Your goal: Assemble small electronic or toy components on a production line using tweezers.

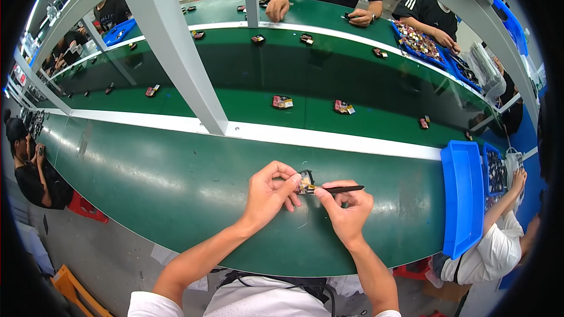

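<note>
Over the green bench top, my left hand (pixel 271 191) pinches a small black-framed electronic part (pixel 306 177) with pale and gold areas inside. My right hand (pixel 348 208) is closed around black tweezers (pixel 343 189), held almost level. Their tips meet the part's lower side, beside my left fingertips. My fingers cover much of the part, so its fine details cannot be made out.
A blue tray (pixel 461 199) stands at the bench's right end, beside a bin of dark parts (pixel 494 173). Beyond the white rail (pixel 294 135), a green conveyor carries several small assemblies (pixel 282 102). A grey post (pixel 176 53) rises ahead on the left. Co-workers sit around.
</note>
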Demonstrator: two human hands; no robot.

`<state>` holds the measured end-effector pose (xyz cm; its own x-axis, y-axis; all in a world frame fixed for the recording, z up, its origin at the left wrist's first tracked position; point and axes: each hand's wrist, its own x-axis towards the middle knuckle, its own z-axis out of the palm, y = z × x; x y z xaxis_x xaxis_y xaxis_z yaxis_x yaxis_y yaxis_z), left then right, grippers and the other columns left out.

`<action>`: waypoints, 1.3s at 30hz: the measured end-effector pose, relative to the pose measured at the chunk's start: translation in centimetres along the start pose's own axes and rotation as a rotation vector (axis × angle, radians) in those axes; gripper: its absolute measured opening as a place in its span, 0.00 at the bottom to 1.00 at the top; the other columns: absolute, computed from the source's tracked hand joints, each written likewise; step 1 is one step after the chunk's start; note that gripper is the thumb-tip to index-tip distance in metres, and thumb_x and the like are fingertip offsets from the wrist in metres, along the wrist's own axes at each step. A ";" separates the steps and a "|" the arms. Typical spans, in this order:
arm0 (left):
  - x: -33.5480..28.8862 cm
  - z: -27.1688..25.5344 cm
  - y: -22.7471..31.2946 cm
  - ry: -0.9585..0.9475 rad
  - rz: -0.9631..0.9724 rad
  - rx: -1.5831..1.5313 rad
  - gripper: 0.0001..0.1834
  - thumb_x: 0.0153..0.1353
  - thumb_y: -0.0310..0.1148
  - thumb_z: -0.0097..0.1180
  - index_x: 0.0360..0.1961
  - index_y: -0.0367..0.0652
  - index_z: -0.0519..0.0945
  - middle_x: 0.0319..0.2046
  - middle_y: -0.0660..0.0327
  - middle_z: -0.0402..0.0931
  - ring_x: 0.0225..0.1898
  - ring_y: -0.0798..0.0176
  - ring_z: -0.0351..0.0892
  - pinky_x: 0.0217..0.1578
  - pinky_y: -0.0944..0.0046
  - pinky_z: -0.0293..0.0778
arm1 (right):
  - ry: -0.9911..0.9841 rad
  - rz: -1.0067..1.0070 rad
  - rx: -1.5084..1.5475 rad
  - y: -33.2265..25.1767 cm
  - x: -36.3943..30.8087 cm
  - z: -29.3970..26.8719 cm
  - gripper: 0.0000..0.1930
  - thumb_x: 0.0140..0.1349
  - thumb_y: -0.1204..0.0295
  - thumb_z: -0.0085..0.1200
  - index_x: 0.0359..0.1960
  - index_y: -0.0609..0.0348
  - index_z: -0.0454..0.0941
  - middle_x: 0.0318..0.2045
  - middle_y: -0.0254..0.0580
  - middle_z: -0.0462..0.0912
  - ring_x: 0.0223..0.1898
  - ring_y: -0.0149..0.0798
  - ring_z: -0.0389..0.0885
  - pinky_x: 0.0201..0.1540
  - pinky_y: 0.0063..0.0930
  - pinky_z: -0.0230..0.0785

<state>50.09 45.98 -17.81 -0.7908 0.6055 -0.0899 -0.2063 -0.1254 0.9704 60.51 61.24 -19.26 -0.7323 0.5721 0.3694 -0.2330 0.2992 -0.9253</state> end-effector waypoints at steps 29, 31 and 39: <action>0.3 3.1 -1.0 -0.016 0.021 0.017 0.11 0.69 0.25 0.58 0.47 0.30 0.73 0.38 0.50 0.79 0.27 0.61 0.85 0.19 0.69 0.79 | -0.086 0.375 0.325 -0.5 1.0 -3.2 0.05 0.61 0.82 0.65 0.37 0.71 0.82 0.31 0.42 0.87 0.30 0.24 0.82 0.30 0.13 0.71; 0.4 3.2 -1.1 -0.015 0.023 0.015 0.11 0.69 0.25 0.58 0.47 0.30 0.73 0.38 0.50 0.79 0.27 0.61 0.85 0.19 0.69 0.79 | -0.070 0.391 0.327 -0.7 1.0 -3.2 0.06 0.61 0.83 0.65 0.38 0.71 0.82 0.31 0.43 0.87 0.31 0.25 0.83 0.31 0.14 0.72; 0.4 3.8 -1.3 -0.010 0.051 0.023 0.12 0.69 0.26 0.58 0.48 0.29 0.72 0.38 0.49 0.80 0.28 0.61 0.86 0.19 0.69 0.79 | -0.056 0.458 0.357 -0.7 1.3 -3.9 0.07 0.61 0.83 0.64 0.39 0.73 0.81 0.34 0.48 0.87 0.36 0.32 0.86 0.39 0.20 0.79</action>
<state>52.25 49.33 -18.29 -0.7939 0.6069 -0.0375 -0.1521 -0.1385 0.9786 62.16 64.75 -17.84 -0.8396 0.5386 -0.0711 -0.0788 -0.2503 -0.9650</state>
